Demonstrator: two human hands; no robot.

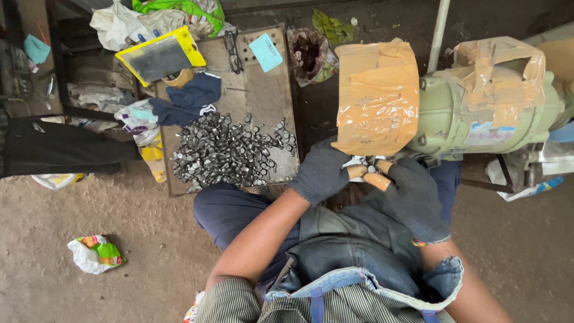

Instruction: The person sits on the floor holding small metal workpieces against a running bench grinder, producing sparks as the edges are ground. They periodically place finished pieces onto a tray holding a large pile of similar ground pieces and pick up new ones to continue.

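Observation:
Both my hands wear dark knitted gloves with tape-wrapped fingertips. My left hand (321, 172) and my right hand (412, 194) meet just below the tape-covered guard (375, 96) of a green bench machine (478, 113). Their fingertips pinch a small metal piece (372, 168) between them, held up against the underside of the guard. Most of the piece is hidden by the fingers. To the left, a pile of small grey metal parts (230, 152) lies on a flat board (272, 101).
On the board's far end lie a dark blue cloth (188, 98), a yellow-edged pouch (160, 57), spectacles (232, 51) and a blue card (265, 52). A crumpled wrapper (95, 253) lies on the dirt floor. Bags and clutter fill the back left.

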